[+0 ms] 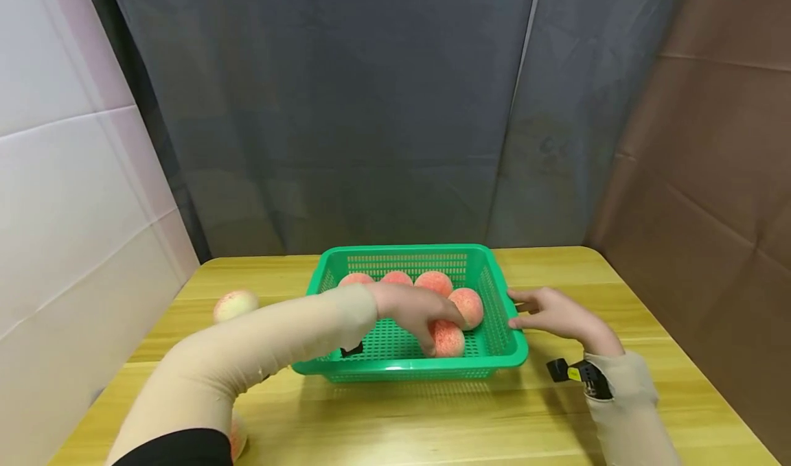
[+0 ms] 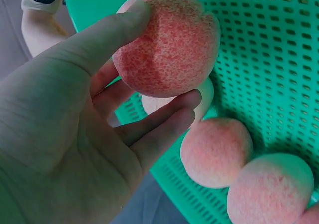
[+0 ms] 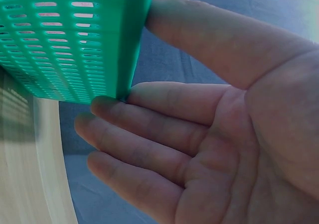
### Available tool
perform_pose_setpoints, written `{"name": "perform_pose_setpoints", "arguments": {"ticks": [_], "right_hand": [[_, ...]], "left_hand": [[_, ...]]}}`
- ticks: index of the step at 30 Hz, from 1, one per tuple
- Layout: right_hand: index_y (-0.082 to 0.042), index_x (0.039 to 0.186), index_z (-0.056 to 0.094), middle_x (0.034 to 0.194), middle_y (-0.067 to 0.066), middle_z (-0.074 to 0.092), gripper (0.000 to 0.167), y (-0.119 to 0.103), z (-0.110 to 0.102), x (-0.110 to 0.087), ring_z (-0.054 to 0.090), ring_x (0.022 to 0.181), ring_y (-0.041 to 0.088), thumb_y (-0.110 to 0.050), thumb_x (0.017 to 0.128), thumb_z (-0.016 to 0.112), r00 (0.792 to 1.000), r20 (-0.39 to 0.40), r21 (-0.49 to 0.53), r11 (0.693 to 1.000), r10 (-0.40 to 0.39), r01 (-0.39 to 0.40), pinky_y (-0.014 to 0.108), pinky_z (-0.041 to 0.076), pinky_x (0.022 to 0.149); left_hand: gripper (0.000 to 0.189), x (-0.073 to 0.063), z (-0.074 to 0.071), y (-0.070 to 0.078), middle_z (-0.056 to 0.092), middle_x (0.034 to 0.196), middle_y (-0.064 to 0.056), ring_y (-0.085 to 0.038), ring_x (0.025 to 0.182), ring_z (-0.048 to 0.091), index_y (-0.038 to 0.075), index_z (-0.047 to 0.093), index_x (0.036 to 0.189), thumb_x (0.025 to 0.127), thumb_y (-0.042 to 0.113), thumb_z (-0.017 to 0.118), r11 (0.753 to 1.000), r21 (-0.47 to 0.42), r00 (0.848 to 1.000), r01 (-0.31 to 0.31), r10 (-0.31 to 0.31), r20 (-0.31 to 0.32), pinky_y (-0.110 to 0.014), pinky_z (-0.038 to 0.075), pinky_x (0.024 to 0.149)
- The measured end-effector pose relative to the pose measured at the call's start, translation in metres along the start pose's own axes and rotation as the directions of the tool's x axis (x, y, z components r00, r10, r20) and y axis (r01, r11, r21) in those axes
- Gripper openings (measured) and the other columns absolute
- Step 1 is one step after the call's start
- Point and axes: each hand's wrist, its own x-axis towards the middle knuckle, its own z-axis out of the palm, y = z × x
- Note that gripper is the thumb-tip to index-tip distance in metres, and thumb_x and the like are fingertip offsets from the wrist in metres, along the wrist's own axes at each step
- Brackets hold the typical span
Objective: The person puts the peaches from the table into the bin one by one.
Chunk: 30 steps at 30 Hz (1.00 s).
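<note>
A green plastic basket stands on the table with several peaches in it. Inside, near its front right, my left hand holds a peach between thumb and fingers. Behind that fruit lies another peach, and a further peach is in the row along the back. My right hand is at the basket's right side; its thumb and index fingertips touch the outer rim, with the other fingers extended below.
On the wooden table, a pale peach lies left of the basket. One more peach is partly hidden behind my left sleeve. A grey curtain hangs beyond the table, with a white sheet on the left and brown one on the right.
</note>
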Motion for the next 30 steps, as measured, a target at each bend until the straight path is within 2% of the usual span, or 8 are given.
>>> {"name": "perform_pose_setpoints", "arguments": {"ticks": [4, 7, 17, 24, 30], "right_hand": [[0.015, 0.138, 0.040, 0.136, 0.031, 0.047, 0.068, 0.000, 0.002, 0.001, 0.060, 0.112, 0.039, -0.018, 0.089, 0.072, 1.000, 0.001, -0.002, 1.000, 0.007, -0.007, 0.036, 0.053, 0.084], [0.016, 0.138, 0.040, 0.136, 0.032, 0.046, 0.068, 0.000, 0.002, 0.001, 0.059, 0.112, 0.039, -0.018, 0.089, 0.072, 1.000, 0.000, -0.008, 1.000, 0.008, -0.008, 0.037, 0.053, 0.084], [0.015, 0.138, 0.041, 0.138, 0.032, 0.044, 0.067, -0.002, 0.003, 0.001, 0.059, 0.112, 0.039, -0.019, 0.089, 0.071, 1.000, -0.005, -0.026, 0.999, 0.019, -0.019, 0.040, 0.053, 0.085], [0.015, 0.137, 0.042, 0.138, 0.031, 0.045, 0.066, -0.005, 0.006, 0.001, 0.059, 0.112, 0.039, -0.019, 0.089, 0.071, 1.000, -0.003, -0.029, 0.999, 0.018, -0.018, 0.042, 0.052, 0.086], [0.015, 0.138, 0.042, 0.138, 0.031, 0.044, 0.066, -0.007, 0.007, 0.001, 0.059, 0.113, 0.039, -0.019, 0.090, 0.071, 1.000, 0.000, -0.033, 0.999, 0.011, -0.011, 0.043, 0.052, 0.086]], "left_hand": [[0.059, 0.008, 0.002, 0.003, 0.052, 0.131, 0.014, -0.002, 0.106, 0.048, 0.017, 0.054, 0.137, 0.083, 0.016, 0.076, 1.000, 0.019, 0.999, -0.003, 0.002, 0.035, -0.017, 0.039, 0.091], [0.055, 0.014, 0.003, 0.005, 0.052, 0.129, 0.015, -0.002, 0.104, 0.048, 0.017, 0.055, 0.135, 0.084, 0.015, 0.074, 0.999, 0.046, 0.999, -0.011, 0.008, 0.050, -0.017, 0.039, 0.090], [0.051, 0.029, 0.006, 0.010, 0.053, 0.127, 0.015, -0.003, 0.103, 0.049, 0.018, 0.056, 0.134, 0.085, 0.015, 0.070, 0.993, 0.115, 0.998, 0.012, -0.018, 0.055, -0.019, 0.040, 0.089], [0.044, 0.039, 0.011, 0.014, 0.054, 0.121, 0.014, -0.003, 0.094, 0.052, 0.021, 0.056, 0.131, 0.088, 0.016, 0.069, 0.987, 0.163, 0.999, -0.007, -0.001, 0.048, -0.017, 0.042, 0.083], [0.049, 0.045, 0.014, 0.016, 0.055, 0.130, 0.010, -0.003, 0.105, 0.053, 0.017, 0.054, 0.136, 0.089, 0.018, 0.070, 0.984, 0.176, 1.000, -0.005, 0.001, 0.025, -0.018, 0.042, 0.088]]}}
